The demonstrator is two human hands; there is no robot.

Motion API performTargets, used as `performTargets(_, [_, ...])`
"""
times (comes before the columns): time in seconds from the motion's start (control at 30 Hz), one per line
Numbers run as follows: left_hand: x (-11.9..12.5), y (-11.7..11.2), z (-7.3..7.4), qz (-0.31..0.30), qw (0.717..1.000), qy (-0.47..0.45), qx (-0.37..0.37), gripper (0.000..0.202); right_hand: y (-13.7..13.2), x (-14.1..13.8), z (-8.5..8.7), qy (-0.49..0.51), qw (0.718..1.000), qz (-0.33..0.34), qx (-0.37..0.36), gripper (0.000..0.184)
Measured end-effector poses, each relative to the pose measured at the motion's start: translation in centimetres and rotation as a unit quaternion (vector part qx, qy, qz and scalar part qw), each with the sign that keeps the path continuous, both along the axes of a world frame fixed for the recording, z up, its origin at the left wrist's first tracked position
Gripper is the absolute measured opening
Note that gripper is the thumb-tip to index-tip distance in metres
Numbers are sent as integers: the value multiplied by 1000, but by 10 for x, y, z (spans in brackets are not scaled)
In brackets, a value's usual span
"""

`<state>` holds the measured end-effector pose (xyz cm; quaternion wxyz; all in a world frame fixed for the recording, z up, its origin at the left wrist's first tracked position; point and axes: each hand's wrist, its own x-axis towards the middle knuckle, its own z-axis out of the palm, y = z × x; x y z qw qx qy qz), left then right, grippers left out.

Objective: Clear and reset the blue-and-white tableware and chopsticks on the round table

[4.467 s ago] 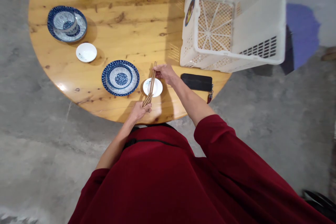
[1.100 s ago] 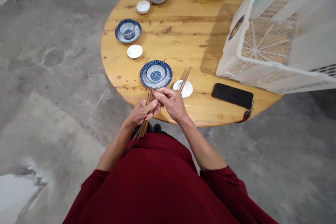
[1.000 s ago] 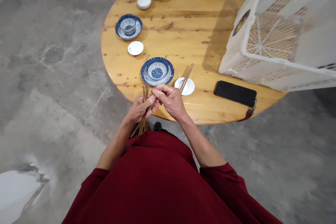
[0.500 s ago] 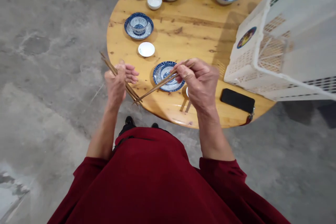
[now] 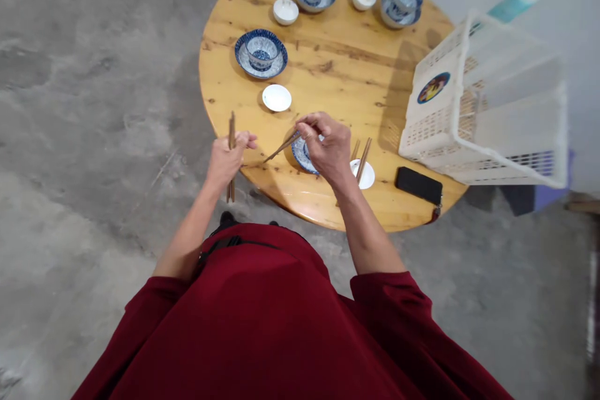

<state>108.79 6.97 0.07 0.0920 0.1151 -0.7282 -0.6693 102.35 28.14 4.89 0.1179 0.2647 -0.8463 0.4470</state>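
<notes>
My left hand (image 5: 225,159) is closed around a bundle of wooden chopsticks (image 5: 231,125), held beyond the table's left edge. In a pinch, my right hand (image 5: 327,145) grips wooden chopsticks (image 5: 282,148) whose tips slant down to the left. Beneath that hand lies a blue-and-white plate (image 5: 302,159) with a bowl on it, largely covered by my fingers. A small white dish (image 5: 368,176) stands just right of my right wrist, and a pair of chopsticks (image 5: 364,159) rests across it. Further up is another small white dish (image 5: 277,98).
On the round wooden table (image 5: 337,87) are a blue-and-white bowl set (image 5: 261,54), two more sets at the back, and small white bowls (image 5: 285,11). A black phone (image 5: 419,185) lies front right. A tall white plastic basket (image 5: 429,119) stands on the right side.
My right hand has moved left with its chopsticks, uncovering the dish and chopsticks on the right. My left hand has turned its bundle nearly vertical in view. The camera view has shifted slightly.
</notes>
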Motion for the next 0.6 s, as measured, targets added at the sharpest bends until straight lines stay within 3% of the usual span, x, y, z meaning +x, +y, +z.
performTargets(0.17, [-5, 18, -20, -78, 996, -40, 15, 54, -16, 7, 2, 3, 998, 47, 50, 14])
performTargets(0.4, [-10, 27, -17, -143, 988, -1, 67, 65, -17, 8, 3, 6, 997, 49, 50, 14])
performTargets(0.6, [-27, 34, -18, -137, 988, -3, 75, 68, -16, 2, 10, 5, 999, 37, 33, 15])
